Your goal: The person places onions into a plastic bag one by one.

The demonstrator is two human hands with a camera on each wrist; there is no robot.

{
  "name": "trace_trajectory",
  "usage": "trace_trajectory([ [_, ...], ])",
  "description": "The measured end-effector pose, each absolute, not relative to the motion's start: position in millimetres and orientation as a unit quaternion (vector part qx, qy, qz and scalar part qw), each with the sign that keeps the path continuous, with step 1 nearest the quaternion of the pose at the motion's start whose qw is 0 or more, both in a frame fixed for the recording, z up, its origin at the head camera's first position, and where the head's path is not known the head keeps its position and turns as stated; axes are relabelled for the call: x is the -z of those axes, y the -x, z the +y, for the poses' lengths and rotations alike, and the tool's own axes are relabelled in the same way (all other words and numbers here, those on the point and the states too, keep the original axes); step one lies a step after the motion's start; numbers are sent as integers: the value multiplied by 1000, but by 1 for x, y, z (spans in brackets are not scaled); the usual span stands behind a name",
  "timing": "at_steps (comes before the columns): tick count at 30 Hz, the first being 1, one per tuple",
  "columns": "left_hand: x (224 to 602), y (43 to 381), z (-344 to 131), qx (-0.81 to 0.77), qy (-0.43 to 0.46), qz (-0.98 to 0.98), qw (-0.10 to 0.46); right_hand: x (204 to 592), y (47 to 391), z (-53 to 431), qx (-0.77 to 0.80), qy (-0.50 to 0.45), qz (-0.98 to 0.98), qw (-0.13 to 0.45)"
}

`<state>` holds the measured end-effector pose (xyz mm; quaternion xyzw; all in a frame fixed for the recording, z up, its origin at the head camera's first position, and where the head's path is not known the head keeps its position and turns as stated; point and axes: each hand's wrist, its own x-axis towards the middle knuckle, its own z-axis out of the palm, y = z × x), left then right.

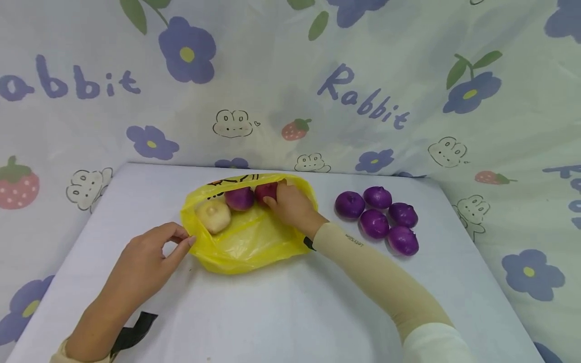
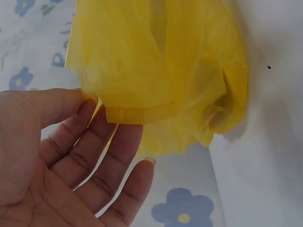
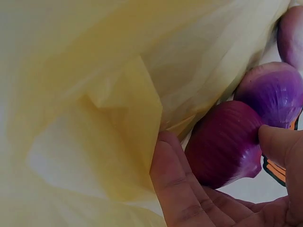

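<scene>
A yellow plastic bag [image 1: 254, 242] lies on the table with its mouth spread wide. My left hand [image 1: 147, 257] pinches the bag's left rim between thumb and fingers, as the left wrist view also shows. Inside the bag, my right hand [image 1: 292, 204] holds a dark red onion [image 3: 225, 144], its thumb on one side and fingers on the other. Next to that onion sits a purple onion [image 1: 239, 198]. A pale, cream-coloured onion [image 1: 214, 216] lies at the bag's left end, close to my left hand.
Several purple onions [image 1: 374, 224] stand grouped on the white table [image 1: 290, 312], right of the bag and beside my right forearm. Behind the table hangs a patterned cloth [image 1: 272, 75] with flowers and rabbits. A black strap [image 1: 133, 333] hangs at my left wrist.
</scene>
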<state>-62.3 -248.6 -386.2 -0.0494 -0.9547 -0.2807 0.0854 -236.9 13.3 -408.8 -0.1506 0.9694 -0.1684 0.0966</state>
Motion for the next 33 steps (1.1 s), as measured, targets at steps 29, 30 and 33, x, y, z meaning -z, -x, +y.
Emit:
trace_trajectory([
  [29,383,61,-252,285,39,-956,67,400,209,23,149,183,971,40],
  [30,383,61,-252,286,39,-955,66,398,207,22,145,187,971,37],
  [33,383,61,-253,289,37,-955,62,392,198,22,128,205,970,26],
])
